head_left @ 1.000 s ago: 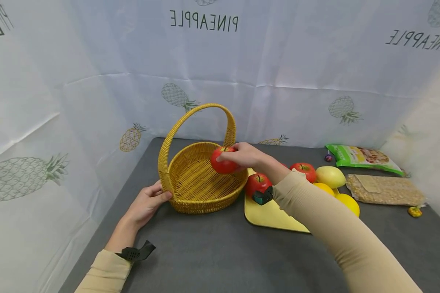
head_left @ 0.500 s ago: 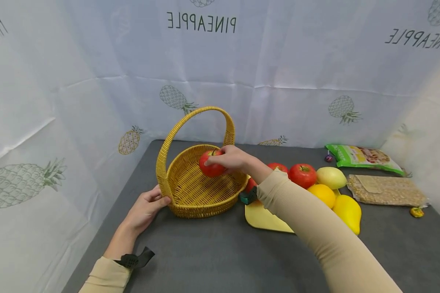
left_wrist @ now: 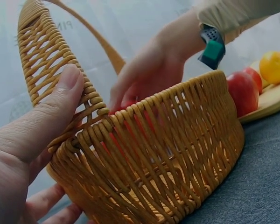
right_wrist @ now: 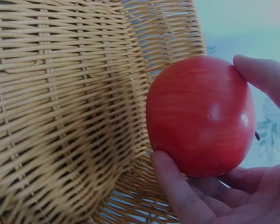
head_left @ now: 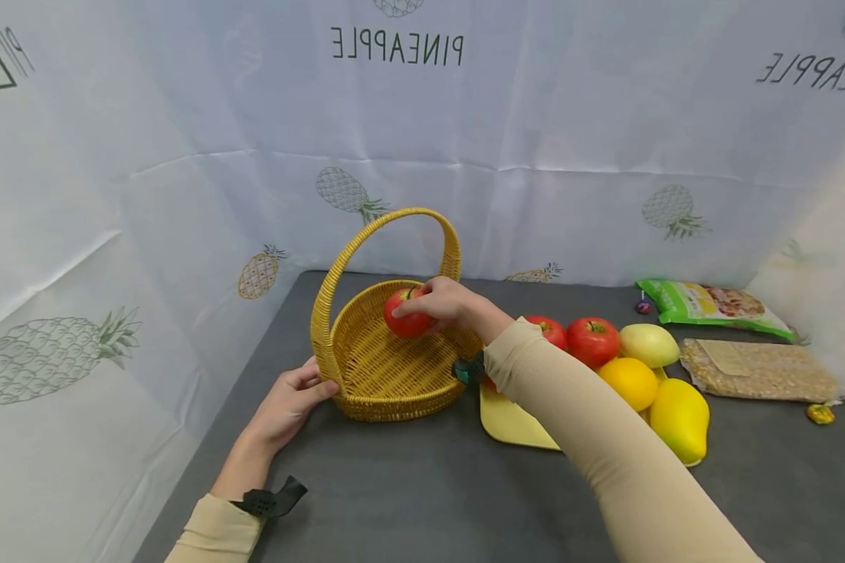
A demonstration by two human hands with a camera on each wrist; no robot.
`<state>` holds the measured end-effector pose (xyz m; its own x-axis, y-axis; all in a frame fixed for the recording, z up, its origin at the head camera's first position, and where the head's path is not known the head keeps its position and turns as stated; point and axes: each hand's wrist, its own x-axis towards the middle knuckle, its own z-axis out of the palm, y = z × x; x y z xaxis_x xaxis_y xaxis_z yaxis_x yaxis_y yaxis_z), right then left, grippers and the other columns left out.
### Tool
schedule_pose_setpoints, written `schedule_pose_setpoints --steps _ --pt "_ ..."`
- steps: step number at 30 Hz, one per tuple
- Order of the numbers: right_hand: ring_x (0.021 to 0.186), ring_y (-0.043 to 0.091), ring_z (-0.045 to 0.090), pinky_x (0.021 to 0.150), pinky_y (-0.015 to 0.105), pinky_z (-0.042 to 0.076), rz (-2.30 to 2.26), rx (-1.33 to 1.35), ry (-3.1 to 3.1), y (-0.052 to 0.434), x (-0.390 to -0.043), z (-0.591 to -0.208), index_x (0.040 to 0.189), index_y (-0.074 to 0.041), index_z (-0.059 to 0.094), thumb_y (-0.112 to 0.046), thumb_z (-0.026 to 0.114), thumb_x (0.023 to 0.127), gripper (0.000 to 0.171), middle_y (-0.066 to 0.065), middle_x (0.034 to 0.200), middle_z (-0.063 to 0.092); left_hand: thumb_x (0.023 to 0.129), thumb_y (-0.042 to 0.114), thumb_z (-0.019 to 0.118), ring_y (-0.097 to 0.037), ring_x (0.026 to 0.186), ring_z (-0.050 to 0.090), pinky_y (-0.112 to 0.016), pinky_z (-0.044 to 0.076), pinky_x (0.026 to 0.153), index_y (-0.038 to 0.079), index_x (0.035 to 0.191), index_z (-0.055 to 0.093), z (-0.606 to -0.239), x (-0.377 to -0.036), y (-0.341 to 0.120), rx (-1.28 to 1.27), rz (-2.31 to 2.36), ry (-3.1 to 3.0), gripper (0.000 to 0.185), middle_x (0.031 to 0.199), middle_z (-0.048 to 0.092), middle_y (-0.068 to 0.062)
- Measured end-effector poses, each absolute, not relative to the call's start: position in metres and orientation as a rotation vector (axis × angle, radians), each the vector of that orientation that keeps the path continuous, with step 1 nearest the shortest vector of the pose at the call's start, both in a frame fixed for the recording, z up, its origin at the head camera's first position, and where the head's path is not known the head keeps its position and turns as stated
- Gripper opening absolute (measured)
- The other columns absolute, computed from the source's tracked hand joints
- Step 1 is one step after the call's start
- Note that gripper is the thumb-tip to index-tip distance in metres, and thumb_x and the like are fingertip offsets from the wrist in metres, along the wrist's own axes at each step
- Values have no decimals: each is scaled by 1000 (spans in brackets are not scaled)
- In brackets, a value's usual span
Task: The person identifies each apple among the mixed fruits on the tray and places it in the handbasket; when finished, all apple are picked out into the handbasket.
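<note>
Apple (head_left: 407, 320): red, held over the basket's (head_left: 387, 371) bowl near the far rim, under the arch of the handle (head_left: 387, 227); not resting on the weave.
Right hand (head_left: 445, 301): fingers curled round the apple, thumb (right_wrist: 177, 191) under it and a fingertip (right_wrist: 263, 77) on top in the right wrist view; palm not pressed flat to the fruit.
Left hand (head_left: 292, 403): at the basket's near-left side, thumb (left_wrist: 60, 100) pressed along the foot of the handle, other fingers (left_wrist: 51, 205) low against the outer wall; fingers only loosely bent.
Room in basket: bowl bare of other fruit where seen; open woven floor below the apple, wall rising close on the far side.
Basket edges: stood on the grey table (head_left: 394, 500), open table in front of it; cloth backdrop (head_left: 183, 156) just behind and to the left of it.
Right of basket: yellow tray (head_left: 510, 422) just beside it, its edge close to the basket wall; on it more red apples (head_left: 593, 342), a pale fruit (head_left: 649, 345), an orange (head_left: 627, 383), a yellow mango (head_left: 678, 420).
Further right of basket: green packet (head_left: 711, 303) and a clear bag of grains (head_left: 756, 371); print on both too small to read.
Writing: "PINEAPPLE" on the backdrop above the basket, mirror-reversed, with pineapple drawings about it.
</note>
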<state>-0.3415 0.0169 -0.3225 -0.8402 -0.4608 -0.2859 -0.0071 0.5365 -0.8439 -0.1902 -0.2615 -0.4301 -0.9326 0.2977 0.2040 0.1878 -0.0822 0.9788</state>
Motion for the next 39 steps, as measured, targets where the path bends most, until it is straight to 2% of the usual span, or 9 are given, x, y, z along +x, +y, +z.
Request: schedule_pose_setpoints --steps 7,14,17,21,24,29,39 --pt "106 27 63 92 47 56 -1138 -395 2370 7 -346 -330 126 0 58 -40 84 84 64 14 120 60 101 8 66 -35 153 11 -23 40 107 -14 133 59 -430 -192 -260 540 2183 2092 40 156 34 -26" --pt "109 27 61 92 45 55 -1065 -385 2410 2 -347 -336 131 -1 55 -39 83 87 64 14 124 57 101 7 66 -31 154 10 -23 39 108 -20 133 55 -430 -191 -258 529 2195 2074 43 158 31 -25" --pt "114 28 60 94 44 54 -1070 -374 2391 0 -347 -337 135 -1 52 -37 82 89 65 14 128 56 100 7 66 -33 154 9 -22 39 108 -12 132 62 -429 -190 -259 531 2195 2070 37 160 28 -27" --pt "123 30 55 100 46 51 -1086 -391 2358 -1 -350 -336 151 -3 43 -34 78 93 74 15 140 51 100 7 67 -35 155 7 -21 39 107 -2 130 69 -428 -190 -260 525 2206 2062 31 163 23 -27" --pt "128 31 51 103 49 48 -1062 -411 2354 1 -352 -335 159 -6 34 -34 75 95 81 15 148 46 101 6 66 -34 155 4 -21 39 107 -8 133 64 -427 -190 -261 528 2205 2056 35 164 20 -26" --pt "134 32 48 104 48 47 -1046 -430 2333 9 -352 -330 160 -5 31 -33 73 97 80 16 155 39 101 7 66 -34 155 5 -20 39 107 -18 136 54 -427 -191 -259 515 2206 2057 45 164 20 -26" --pt "136 32 49 106 48 46 -1138 -460 2262 31 -344 -319 158 0 34 -30 69 99 74 17 158 36 101 8 66 -34 155 3 -19 38 107 -17 136 55 -427 -191 -261 510 2182 2071 44 167 18 -21"
